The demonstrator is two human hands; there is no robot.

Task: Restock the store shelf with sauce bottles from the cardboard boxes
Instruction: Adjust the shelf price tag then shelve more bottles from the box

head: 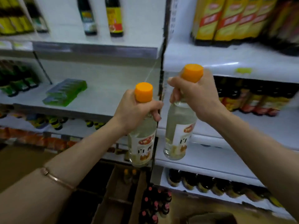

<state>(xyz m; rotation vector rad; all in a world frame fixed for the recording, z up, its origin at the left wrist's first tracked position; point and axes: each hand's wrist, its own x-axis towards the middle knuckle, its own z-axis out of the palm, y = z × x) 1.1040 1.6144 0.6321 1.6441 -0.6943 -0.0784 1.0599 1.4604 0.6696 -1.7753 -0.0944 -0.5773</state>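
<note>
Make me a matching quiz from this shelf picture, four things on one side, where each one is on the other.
Things:
1. left hand
2. right hand
3. green packs
4. bracelet

Places:
A. lying on the left middle shelf
B. round the left wrist
C. gripping the higher clear bottle
D. gripping the lower clear bottle

Pairs: 1-D, 2-C, 3-A, 4-B

We logged two clear bottles [141, 143] with orange caps [143, 92] and white labels marked red; white shelves [103, 88]; a green packet stack [65, 92]; yellow-and-red labelled dark bottles [226, 21]; a rose-gold bracelet [56, 179].
</note>
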